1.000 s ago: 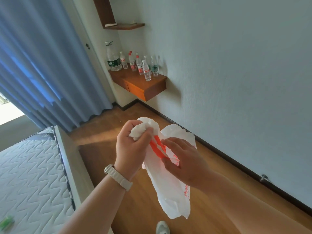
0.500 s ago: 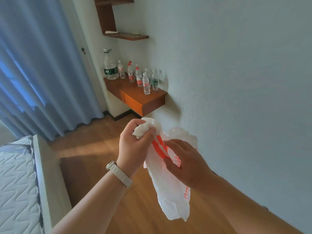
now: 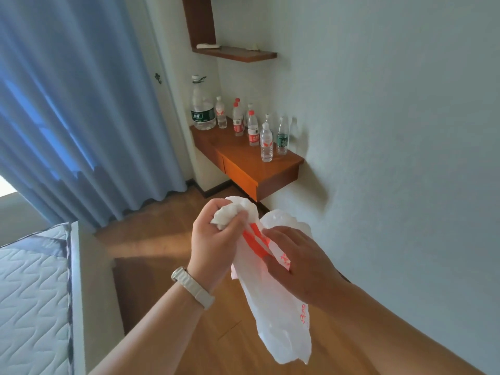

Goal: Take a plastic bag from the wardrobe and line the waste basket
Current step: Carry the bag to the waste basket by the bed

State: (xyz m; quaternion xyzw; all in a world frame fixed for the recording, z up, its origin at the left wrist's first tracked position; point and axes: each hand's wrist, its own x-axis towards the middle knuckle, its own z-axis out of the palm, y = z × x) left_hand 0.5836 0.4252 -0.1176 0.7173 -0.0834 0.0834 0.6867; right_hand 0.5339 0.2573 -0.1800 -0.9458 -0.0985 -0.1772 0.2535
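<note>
The left hand (image 3: 216, 239) is clenching the bunched top of the bag (image 3: 276, 320); the right hand (image 3: 300, 263) is seemingly pinching its side. Uneven tugging is risking tearing the thin film.

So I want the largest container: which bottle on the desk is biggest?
The green-labelled jug with a carry handle, at the desk's far end nearest the curtain; the other bottles are all slim.

Thin, crinkled, faintly glossy plastic is seen in the white red-printed bag (image 3: 276, 315). Smooth, satin-finished wood is shown by the brown wall-mounted desk (image 3: 235, 156) and the plank floor (image 3: 162, 234). Shiny clear plastic is seen in the row of bottles (image 3: 266, 143), matt cloth in the pleated blue curtain (image 3: 81, 117), quilted fabric in the white mattress (image 3: 29, 293).
</note>
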